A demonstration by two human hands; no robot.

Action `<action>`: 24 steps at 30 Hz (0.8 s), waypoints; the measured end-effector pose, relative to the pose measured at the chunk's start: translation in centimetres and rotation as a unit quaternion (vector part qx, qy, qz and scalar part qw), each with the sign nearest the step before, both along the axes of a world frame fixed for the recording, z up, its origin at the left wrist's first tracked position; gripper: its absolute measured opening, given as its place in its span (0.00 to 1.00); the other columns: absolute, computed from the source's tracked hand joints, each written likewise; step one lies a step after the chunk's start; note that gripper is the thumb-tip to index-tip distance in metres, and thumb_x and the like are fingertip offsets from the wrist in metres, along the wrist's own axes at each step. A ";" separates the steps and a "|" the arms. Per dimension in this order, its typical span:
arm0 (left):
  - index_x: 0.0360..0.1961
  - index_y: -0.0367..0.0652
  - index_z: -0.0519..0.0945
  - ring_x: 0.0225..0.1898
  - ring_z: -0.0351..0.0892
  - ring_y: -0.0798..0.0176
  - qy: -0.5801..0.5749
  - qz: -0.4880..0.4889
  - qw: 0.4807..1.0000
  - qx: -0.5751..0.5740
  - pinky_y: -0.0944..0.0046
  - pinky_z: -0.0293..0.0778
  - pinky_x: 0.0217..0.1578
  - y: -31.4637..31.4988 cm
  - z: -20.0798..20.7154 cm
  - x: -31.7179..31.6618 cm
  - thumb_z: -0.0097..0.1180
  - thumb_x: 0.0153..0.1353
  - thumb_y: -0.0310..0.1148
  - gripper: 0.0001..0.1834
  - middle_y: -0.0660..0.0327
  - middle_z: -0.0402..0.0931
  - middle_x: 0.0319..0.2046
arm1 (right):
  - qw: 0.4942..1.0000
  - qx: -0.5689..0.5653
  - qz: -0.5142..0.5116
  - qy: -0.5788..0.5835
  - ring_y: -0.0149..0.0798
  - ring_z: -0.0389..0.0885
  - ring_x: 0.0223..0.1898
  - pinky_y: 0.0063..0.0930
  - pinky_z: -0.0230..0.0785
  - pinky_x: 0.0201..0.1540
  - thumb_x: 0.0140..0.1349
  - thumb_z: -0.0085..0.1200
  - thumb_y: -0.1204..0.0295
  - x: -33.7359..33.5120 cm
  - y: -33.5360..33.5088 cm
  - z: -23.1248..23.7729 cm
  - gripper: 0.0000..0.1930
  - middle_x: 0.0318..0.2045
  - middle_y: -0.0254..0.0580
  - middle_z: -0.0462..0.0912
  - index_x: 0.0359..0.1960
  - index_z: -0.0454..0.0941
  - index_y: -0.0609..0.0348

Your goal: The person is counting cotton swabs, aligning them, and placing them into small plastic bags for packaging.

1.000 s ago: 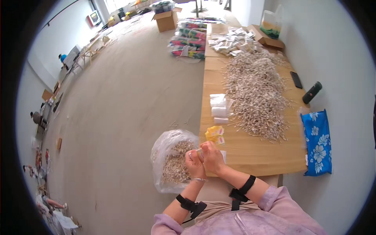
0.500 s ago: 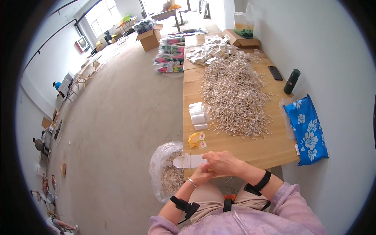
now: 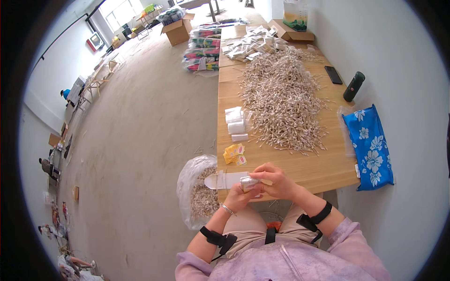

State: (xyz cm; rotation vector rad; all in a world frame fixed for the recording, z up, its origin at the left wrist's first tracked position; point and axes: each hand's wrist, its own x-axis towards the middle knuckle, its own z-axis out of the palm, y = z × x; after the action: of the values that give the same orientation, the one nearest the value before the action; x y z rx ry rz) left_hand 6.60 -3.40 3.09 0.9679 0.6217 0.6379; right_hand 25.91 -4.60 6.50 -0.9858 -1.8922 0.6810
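Note:
At the near edge of the table, my left hand and my right hand meet around a small shiny white packet. The left fingers grip it from below. My right fingers pinch at its upper side. What is inside the packet I cannot make out. Just left of it lies a flat white strip with a rounded end, on the table's corner. Beyond my hands spreads a large heap of cotton swabs. Yellow labels and white packets stacked in a short row lie along the left edge.
A clear plastic bag of cotton swabs stands at the table's left corner. On the right are a blue flowered pack, a dark bottle and a phone. Many filled white packets and an open carton lie at the far end.
The small white packet has come into sight between my hands. My right hand has lifted and its fingers have opened out somewhat around it. The whole view has tilted slightly downward.

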 end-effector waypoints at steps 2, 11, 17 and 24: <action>0.48 0.39 0.76 0.44 0.79 0.66 -0.001 -0.004 1.000 0.019 0.63 0.80 0.44 0.0 -0.1 -0.3 0.55 0.63 0.25 0.12 0.62 0.78 0.42 | 1.000 0.016 -0.014 0.008 0.45 0.76 0.42 0.33 0.72 0.43 0.50 0.62 0.75 -0.4 -0.1 -0.1 0.14 0.40 0.42 0.78 0.41 0.80 0.56; 0.46 0.39 0.78 0.42 0.79 0.68 0.009 0.024 0.999 0.040 0.67 0.80 0.43 0.0 0.1 -0.4 0.56 0.62 0.24 0.11 0.63 0.79 0.41 | 0.984 0.142 -0.075 -0.077 0.43 0.75 0.39 0.33 0.72 0.39 0.46 0.62 0.78 -1.5 -0.3 1.1 0.09 0.37 0.36 0.77 0.29 0.77 0.54; 0.43 0.39 0.80 0.34 0.74 0.75 0.194 0.041 0.945 0.261 0.70 0.73 0.35 0.0 -0.5 -1.1 0.60 0.59 0.28 0.10 0.65 0.80 0.32 | 0.996 0.065 -0.052 -0.034 0.44 0.72 0.46 0.34 0.70 0.45 0.47 0.62 0.78 -1.3 -0.4 2.2 0.09 0.42 0.40 0.74 0.28 0.73 0.59; 0.45 0.38 0.79 0.39 0.75 0.74 0.197 0.030 0.947 0.251 0.69 0.73 0.42 -0.1 -1.2 -0.9 0.60 0.60 0.28 0.12 0.66 0.80 0.37 | 0.988 -0.123 -0.028 0.085 0.42 0.75 0.47 0.33 0.69 0.49 0.50 0.65 0.71 -0.1 -0.1 1.1 0.16 0.46 0.43 0.76 0.41 0.79 0.61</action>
State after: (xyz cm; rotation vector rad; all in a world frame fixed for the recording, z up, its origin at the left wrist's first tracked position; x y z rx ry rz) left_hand 5.70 -3.49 1.89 1.5830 0.8653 0.6765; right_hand 25.81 -4.67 7.65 -1.0948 -1.6518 0.9515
